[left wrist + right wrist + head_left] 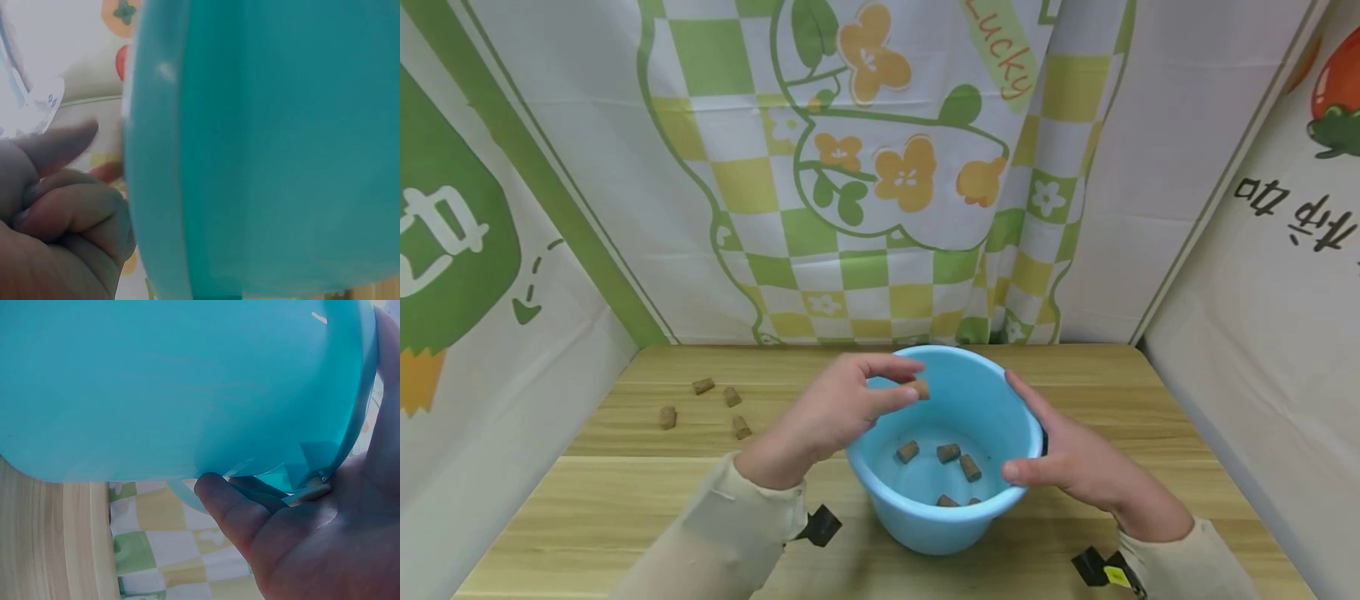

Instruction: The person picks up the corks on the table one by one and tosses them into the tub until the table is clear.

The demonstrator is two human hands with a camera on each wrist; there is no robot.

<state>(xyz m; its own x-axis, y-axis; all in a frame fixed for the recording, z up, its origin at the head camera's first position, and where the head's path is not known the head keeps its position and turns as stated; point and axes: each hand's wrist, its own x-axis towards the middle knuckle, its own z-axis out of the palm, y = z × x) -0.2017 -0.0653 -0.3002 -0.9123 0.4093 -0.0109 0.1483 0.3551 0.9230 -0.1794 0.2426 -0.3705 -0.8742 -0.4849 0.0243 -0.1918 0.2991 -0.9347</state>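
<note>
A light blue plastic bucket (928,533) stands on the table, tilted toward me, with several brown corks (970,467) on its bottom. Over its left rim my left hand (846,396) pinches one cork (921,389) between thumb and fingertips. In the left wrist view that hand (69,212) is beside the bucket wall (287,150), which hides the cork. My right hand (1067,458) grips the bucket's right rim, thumb at the rim. The right wrist view has the hand's (312,537) fingers against the outer wall, close to the handle fitting (312,489).
Several loose corks (732,397) lie on the left part of the wooden table (602,508). Behind the table hangs a patterned cloth (865,267), and printed cloth walls (1262,333) stand at both sides. Black straps (822,527) are at the wrists.
</note>
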